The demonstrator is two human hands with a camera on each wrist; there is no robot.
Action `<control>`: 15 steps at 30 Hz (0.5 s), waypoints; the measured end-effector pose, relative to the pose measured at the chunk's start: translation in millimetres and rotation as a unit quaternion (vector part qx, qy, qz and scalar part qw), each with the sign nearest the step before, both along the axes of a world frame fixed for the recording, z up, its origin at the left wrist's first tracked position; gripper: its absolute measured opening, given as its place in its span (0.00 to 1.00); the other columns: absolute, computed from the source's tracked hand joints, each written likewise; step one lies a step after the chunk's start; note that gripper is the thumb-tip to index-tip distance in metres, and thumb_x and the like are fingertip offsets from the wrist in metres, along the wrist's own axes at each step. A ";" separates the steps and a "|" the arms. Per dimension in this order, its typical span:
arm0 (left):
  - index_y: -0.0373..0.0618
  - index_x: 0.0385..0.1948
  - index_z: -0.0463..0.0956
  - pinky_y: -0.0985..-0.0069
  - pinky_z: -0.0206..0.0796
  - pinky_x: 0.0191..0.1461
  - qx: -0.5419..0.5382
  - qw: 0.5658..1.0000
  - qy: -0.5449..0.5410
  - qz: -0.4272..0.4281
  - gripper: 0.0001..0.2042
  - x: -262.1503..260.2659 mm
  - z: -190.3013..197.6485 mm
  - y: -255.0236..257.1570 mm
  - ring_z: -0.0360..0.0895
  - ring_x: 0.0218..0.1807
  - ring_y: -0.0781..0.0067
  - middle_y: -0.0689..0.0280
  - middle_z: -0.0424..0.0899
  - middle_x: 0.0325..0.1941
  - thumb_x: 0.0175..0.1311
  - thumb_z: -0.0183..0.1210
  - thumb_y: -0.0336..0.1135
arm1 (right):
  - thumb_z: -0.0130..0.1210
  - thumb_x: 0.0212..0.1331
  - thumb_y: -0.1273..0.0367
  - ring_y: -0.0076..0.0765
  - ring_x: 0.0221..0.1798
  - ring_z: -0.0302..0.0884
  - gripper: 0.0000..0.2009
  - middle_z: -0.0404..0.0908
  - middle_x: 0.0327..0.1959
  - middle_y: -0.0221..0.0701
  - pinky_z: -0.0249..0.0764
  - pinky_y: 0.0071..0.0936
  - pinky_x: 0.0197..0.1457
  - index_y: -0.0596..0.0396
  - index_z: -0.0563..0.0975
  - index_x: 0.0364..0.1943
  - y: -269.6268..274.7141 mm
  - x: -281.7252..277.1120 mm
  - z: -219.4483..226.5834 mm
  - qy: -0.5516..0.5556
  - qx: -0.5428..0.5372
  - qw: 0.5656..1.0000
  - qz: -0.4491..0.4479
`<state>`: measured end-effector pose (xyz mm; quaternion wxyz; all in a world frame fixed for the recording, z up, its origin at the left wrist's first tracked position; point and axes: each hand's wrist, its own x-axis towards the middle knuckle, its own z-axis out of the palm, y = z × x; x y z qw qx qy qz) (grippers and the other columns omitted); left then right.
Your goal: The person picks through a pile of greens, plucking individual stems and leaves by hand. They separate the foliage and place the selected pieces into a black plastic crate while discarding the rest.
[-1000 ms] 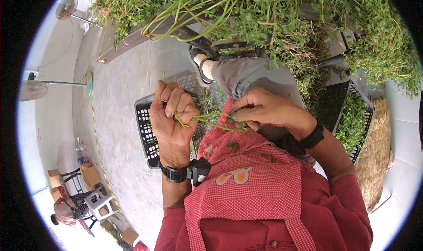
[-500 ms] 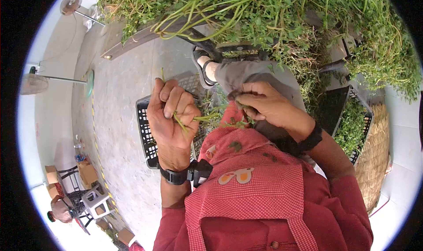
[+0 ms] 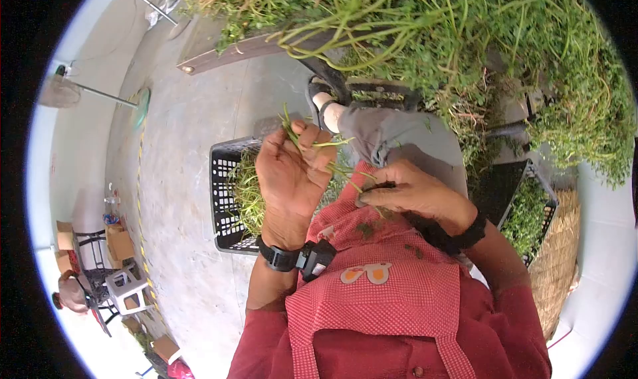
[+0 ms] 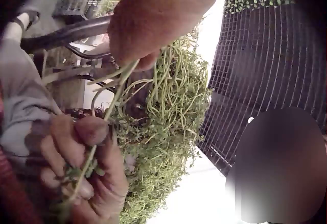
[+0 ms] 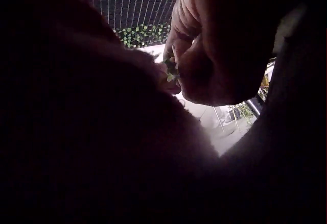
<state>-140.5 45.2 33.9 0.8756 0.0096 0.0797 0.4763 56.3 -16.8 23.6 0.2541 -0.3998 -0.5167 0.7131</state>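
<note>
My left hand [image 3: 296,169], palm turned up, holds a few thin green stems [image 3: 341,170] between curled fingers, above a black plastic crate [image 3: 222,213]. Across from it, my right hand [image 3: 422,193] pinches the other end of the stems with thumb and fingertips, over the red checked apron [image 3: 379,299]. In the left wrist view, a long stem [image 4: 113,104] runs from the left fingers down to the right hand [image 4: 110,183]. The right wrist view is dark; small leaves [image 5: 171,72] show at the right fingertips.
A table edge [image 3: 229,50] with a heap of leafy greens [image 3: 458,40] stands ahead. Cut stems [image 3: 248,196] lie in the crate. To the right are another crate of greens [image 3: 525,216] and a straw mat [image 3: 561,252]. A person [image 3: 73,292] sits far left near a white stool [image 3: 126,287].
Half a second ago my right hand was apart from the left hand's stems; now it pinches them. My left hand has moved right and its fingers have loosened. The head view has shifted.
</note>
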 end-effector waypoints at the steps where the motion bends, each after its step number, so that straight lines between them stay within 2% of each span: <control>1: 0.41 0.29 0.69 0.76 0.56 0.31 0.006 1.000 -0.002 0.007 0.12 -1.0 -1.1 0.6 0.60 0.28 0.72 0.67 0.65 0.23 0.64 0.41 0.39 | 0.56 0.58 0.61 0.12 0.17 0.58 0.12 0.68 0.17 0.18 0.52 0.15 0.19 0.56 0.79 0.33 0.7 1.7 0.2 -0.002 0.006 1.000 0.007; 3: 0.40 0.31 0.70 0.76 0.58 0.34 -0.022 0.999 0.028 0.027 0.12 3.5 -1.4 -1.5 0.61 0.29 0.72 0.66 0.68 0.25 0.65 0.40 0.38 | 0.55 0.58 0.62 0.09 0.17 0.57 0.11 0.68 0.18 0.17 0.49 0.12 0.18 0.56 0.79 0.35 -0.3 5.1 -1.5 0.059 -0.128 0.989 -0.036; 4: 0.40 0.33 0.71 0.73 0.61 0.39 -0.009 0.999 0.034 0.036 0.12 3.5 -4.0 -2.7 0.65 0.30 0.70 0.62 0.73 0.29 0.68 0.41 0.38 | 0.55 0.58 0.62 0.09 0.17 0.57 0.11 0.68 0.18 0.17 0.49 0.12 0.18 0.56 0.79 0.35 -0.9 5.9 -1.3 0.056 -0.125 0.990 -0.032; 5: 0.40 0.33 0.71 0.73 0.61 0.39 -0.006 0.999 0.031 0.039 0.12 5.0 -5.6 -2.9 0.65 0.30 0.70 0.62 0.73 0.29 0.68 0.41 0.38 | 0.54 0.58 0.63 0.09 0.16 0.56 0.11 0.67 0.17 0.17 0.48 0.11 0.18 0.56 0.78 0.35 -1.4 6.6 -0.8 0.068 -0.128 0.988 -0.049; 7: 0.41 0.35 0.71 0.70 0.68 0.44 -0.003 0.993 0.092 0.071 0.12 7.3 -8.2 -2.7 0.73 0.34 0.68 0.57 0.78 0.36 0.70 0.42 0.39 | 0.54 0.58 0.63 0.08 0.16 0.55 0.11 0.66 0.17 0.16 0.47 0.09 0.17 0.56 0.78 0.36 -3.3 6.1 2.0 0.078 -0.127 0.987 -0.063; 9: 0.42 0.37 0.71 0.70 0.68 0.47 0.015 0.991 0.111 0.073 0.11 5.5 -10.6 -3.2 0.73 0.37 0.68 0.58 0.77 0.39 0.69 0.44 0.38 | 0.53 0.58 0.64 0.09 0.16 0.57 0.09 0.68 0.18 0.16 0.49 0.10 0.17 0.56 0.77 0.34 -6.2 4.4 5.4 0.076 -0.160 0.974 -0.143; 10: 0.42 0.39 0.71 0.69 0.69 0.50 0.030 0.988 0.133 0.072 0.09 5.0 -10.8 -3.8 0.74 0.40 0.67 0.59 0.77 0.41 0.68 0.46 0.37 | 0.53 0.58 0.64 0.09 0.16 0.57 0.09 0.68 0.18 0.16 0.49 0.10 0.17 0.56 0.77 0.34 -7.0 3.2 5.9 0.075 -0.157 0.975 -0.140; 12: 0.43 0.39 0.71 0.69 0.70 0.49 0.029 0.983 0.164 0.079 0.10 6.3 -2.9 -7.1 0.75 0.39 0.68 0.59 0.77 0.42 0.68 0.46 0.38 | 0.51 0.59 0.63 0.11 0.18 0.62 0.10 0.70 0.19 0.19 0.53 0.11 0.18 0.55 0.76 0.31 -8.0 1.5 5.1 0.099 -0.166 0.966 -0.171; 13: 0.43 0.39 0.71 0.68 0.72 0.48 0.027 0.976 0.197 0.086 0.10 7.0 0.2 -7.8 0.76 0.38 0.69 0.60 0.78 0.42 0.68 0.46 0.38 | 0.51 0.59 0.63 0.11 0.18 0.62 0.10 0.70 0.19 0.19 0.53 0.11 0.18 0.55 0.76 0.31 -7.2 3.4 2.9 0.097 -0.164 0.967 -0.170; 15: 0.43 0.39 0.71 0.67 0.73 0.47 0.058 0.975 0.197 0.091 0.10 6.4 -4.0 -6.9 0.77 0.38 0.69 0.60 0.78 0.43 0.68 0.46 0.39 | 0.49 0.61 0.62 0.15 0.20 0.66 0.11 0.73 0.21 0.23 0.57 0.13 0.19 0.55 0.75 0.30 -5.9 7.9 -2.2 0.200 -0.172 0.960 -0.100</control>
